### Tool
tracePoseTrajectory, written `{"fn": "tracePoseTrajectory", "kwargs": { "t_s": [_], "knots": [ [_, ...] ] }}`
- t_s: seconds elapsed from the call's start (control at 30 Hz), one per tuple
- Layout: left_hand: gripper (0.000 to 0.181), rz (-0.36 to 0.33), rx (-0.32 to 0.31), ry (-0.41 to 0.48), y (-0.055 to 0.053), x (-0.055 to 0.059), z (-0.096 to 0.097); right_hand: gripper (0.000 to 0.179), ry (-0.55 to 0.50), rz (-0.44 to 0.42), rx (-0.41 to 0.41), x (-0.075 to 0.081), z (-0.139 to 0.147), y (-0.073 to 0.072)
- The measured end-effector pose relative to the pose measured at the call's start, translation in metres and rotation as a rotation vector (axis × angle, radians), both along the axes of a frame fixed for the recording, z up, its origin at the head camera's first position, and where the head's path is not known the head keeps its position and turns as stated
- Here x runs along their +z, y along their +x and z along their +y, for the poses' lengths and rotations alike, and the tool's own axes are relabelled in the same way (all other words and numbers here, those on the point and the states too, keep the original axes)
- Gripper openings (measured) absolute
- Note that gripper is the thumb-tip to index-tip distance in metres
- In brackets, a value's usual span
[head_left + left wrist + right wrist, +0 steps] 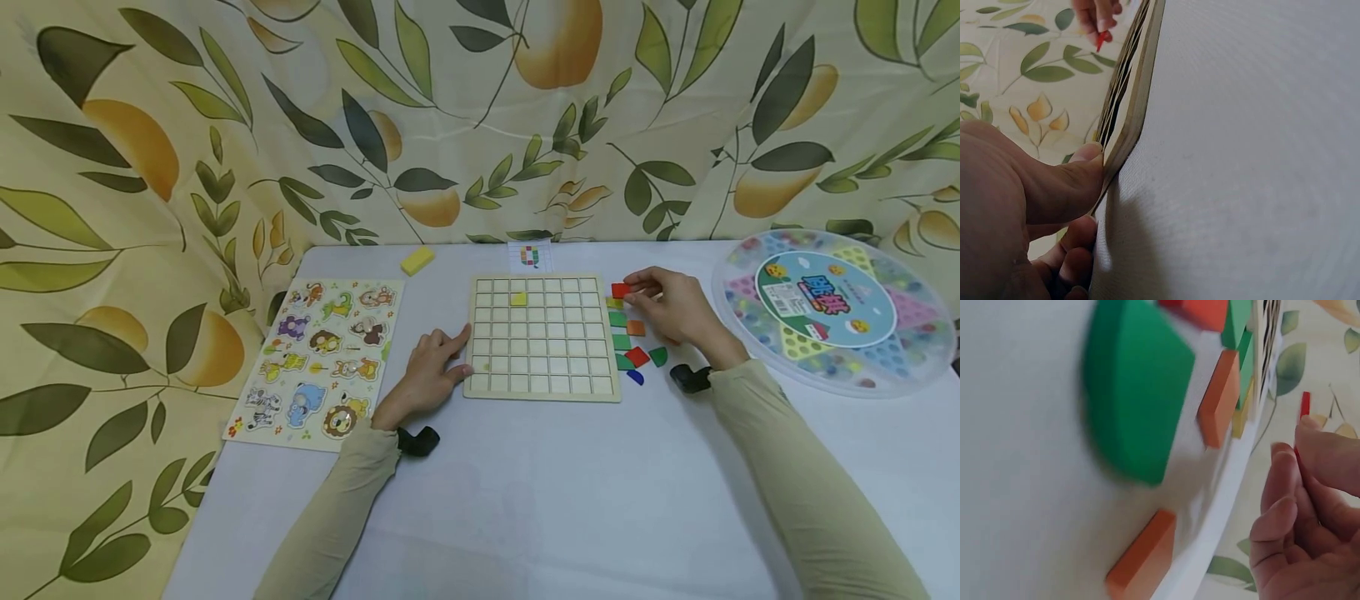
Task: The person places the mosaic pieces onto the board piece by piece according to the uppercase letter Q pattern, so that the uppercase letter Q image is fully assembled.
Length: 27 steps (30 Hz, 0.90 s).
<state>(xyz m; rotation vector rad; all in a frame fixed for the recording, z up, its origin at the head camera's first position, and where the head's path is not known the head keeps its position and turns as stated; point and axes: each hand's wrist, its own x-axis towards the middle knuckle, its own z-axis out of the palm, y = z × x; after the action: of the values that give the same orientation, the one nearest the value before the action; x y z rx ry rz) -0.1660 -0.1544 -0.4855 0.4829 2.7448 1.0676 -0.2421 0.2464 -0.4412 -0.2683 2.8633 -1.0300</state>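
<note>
My right hand [666, 304] pinches a red square tile [620, 290] between thumb and fingers, beside the board's upper right edge. In the right wrist view, the red tile [1305, 406] is seen edge-on, lifted off the table. My left hand [429, 367] touches the left edge of a wooden grid board [543, 396] with thumb and index finger spread apart. A yellow square tile [519, 299] lies in a top-row-area cell. Right of the board lie several loose tiles: green [617, 318], orange [636, 327], red [637, 357], a rounded green piece [658, 357] and a blue half-disc [635, 377].
A small pattern card [529, 257] lies behind the board. A yellow block [417, 261] sits at the back left. An animal picture board [318, 358] lies left, partly under my left wrist. At right stands a large round clear box [832, 312]. A patterned cloth [420, 125] hangs behind.
</note>
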Motion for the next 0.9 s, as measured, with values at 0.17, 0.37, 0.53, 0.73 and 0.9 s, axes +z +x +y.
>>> {"fn": "tracePoseTrajectory", "kwargs": {
  "t_s": [0.17, 0.37, 0.53, 0.73, 0.9],
  "knots": [
    [0.069, 0.005, -0.001, -0.003, 0.0, -0.002, -0.001, 0.036, -0.032, 0.021, -0.02, 0.0, -0.01, 0.0],
    [0.069, -0.005, 0.002, -0.008, 0.001, -0.001, -0.001, 0.037, -0.082, -0.002, -0.012, 0.0, -0.024, -0.004],
    [0.069, -0.01, 0.003, -0.007, 0.001, 0.0, -0.001, 0.037, -0.11, -0.017, 0.014, -0.004, -0.037, -0.011],
    [0.069, -0.009, -0.001, 0.001, 0.001, 0.0, -0.001, 0.036, -0.147, -0.049, 0.058, -0.008, -0.056, -0.018],
    [0.07, -0.007, -0.003, -0.007, 0.0, 0.0, -0.001, 0.036, -0.167, -0.104, 0.091, -0.008, -0.073, -0.023]
  ]
}}
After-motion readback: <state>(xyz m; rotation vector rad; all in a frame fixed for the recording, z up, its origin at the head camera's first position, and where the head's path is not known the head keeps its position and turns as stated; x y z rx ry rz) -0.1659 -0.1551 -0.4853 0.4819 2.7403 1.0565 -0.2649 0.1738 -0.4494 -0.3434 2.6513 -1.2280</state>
